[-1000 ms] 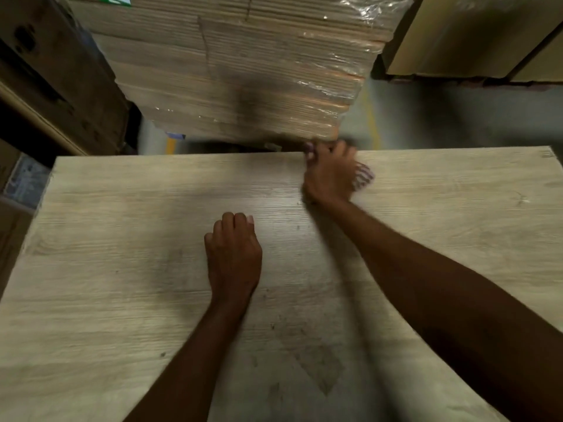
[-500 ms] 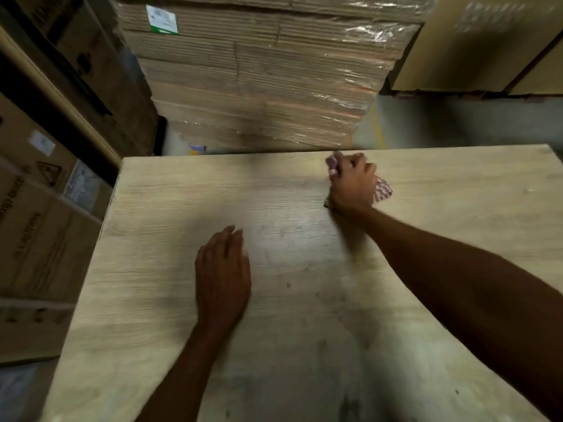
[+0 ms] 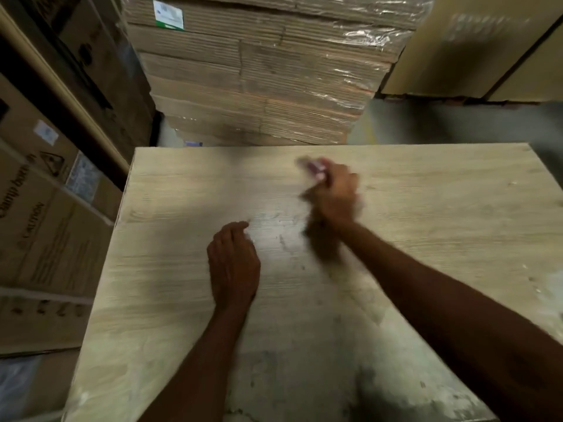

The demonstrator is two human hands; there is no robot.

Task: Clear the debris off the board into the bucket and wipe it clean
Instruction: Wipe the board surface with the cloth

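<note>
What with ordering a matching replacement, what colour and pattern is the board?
The board is pale beige with fine wood-grain lines, dirt-smudged nearer; head view.

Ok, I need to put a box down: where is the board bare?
Bare: the left strip of the board, between its edge and the left hand; also the far right part beyond the right hand. Crowded: the middle, where the right hand holds the cloth.

Pale wood-grain board (image 3: pixel 426 208) lying flat, grey smudges on its near part, crumbs (image 3: pixel 524 265) at right edge, blurred pinkish cloth (image 3: pixel 313 167) near far edge
</note>
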